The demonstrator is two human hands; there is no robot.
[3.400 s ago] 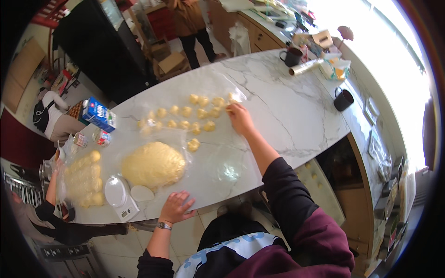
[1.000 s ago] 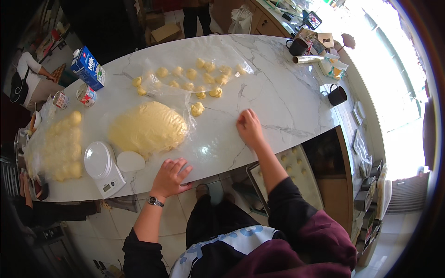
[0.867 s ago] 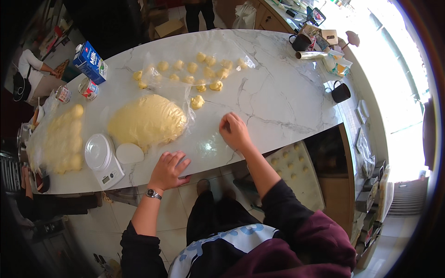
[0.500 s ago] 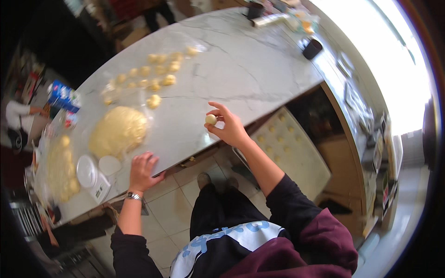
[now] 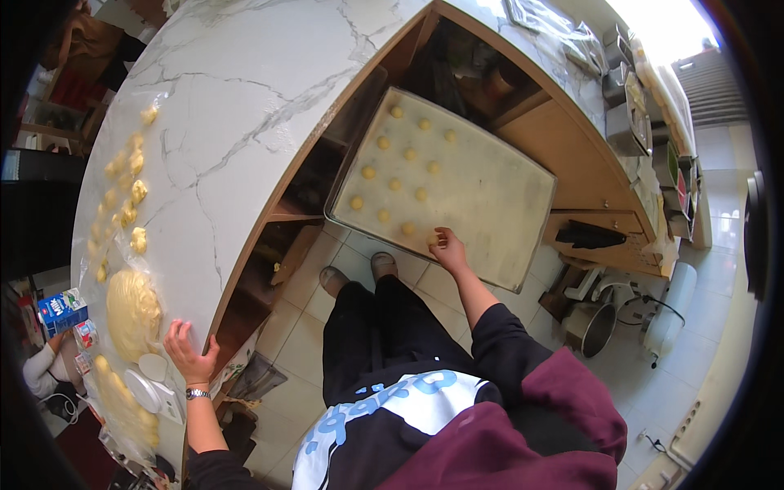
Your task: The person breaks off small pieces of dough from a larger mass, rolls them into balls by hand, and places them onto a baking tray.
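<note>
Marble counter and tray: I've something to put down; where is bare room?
Bare: the counter between the dough pieces and its curved edge, and the tray right of the dough balls. Crowded: the counter's lower left, around the dough mound and scale.

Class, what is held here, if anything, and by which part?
The right hand touches a small dough ball at the tray; whether it grips its sides cannot be told. The left hand rests on the counter edge, holding nothing.

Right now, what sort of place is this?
Likely a kitchen, perhaps a small bakery: a tray of dough balls, a big dough lump on the counter, and a white scale.
</note>
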